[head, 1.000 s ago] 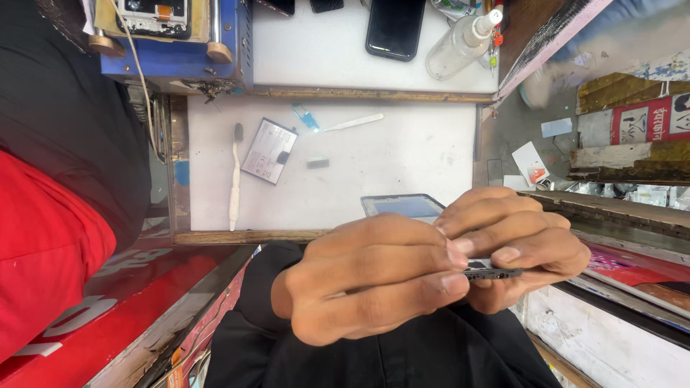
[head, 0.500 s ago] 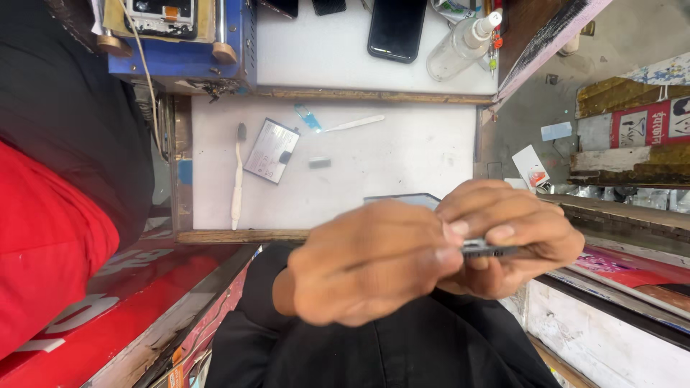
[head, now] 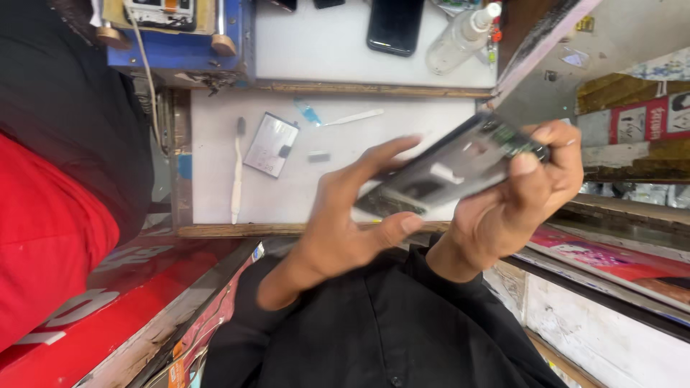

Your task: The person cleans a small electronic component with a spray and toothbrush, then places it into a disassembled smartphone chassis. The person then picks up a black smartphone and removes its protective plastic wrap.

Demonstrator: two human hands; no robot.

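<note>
Both hands (head: 345, 223) (head: 525, 194) clamp your opened dark slab phone (head: 453, 169) by its edges above the desk (head: 374, 154); looks stiff, fragile inside.

An opened phone (head: 449, 171), a flat dark slab with its back cover off and grey inner plates and a green board strip showing, sits tilted in the right centre of the frame, its upper end higher to the right, blurred by motion.
</note>
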